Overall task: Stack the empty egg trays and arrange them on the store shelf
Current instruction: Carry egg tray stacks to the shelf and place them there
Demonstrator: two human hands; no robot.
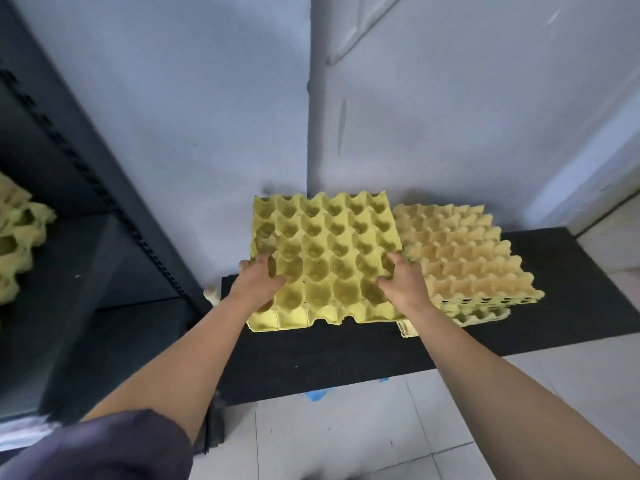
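1 yellow egg tray (pixel 322 244) gripped at 2 points over the black mat (pixel 311 358).

The left hand (pixel 258 282) and right hand (pixel 401 280) each hook curled fingers into cups at the tray's near corners, clamped on the moulded pulp. Just right of the grip sits a stack (pixel 467 258) of paler trays; the dark shelf (pixel 104 254) stands well to its left. The tray looks light, fairly stiff yet crushable, so it is best held by the rims, not the thin cup walls.

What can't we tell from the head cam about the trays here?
Head view only:
1. Under the green tray: its own body hides whether it rests on the black mat or on more trays.
2. The pale stack: left side hidden by the right hand and the green tray; layer count too small to tell.
3. The shelf trays: cut off by the left edge.
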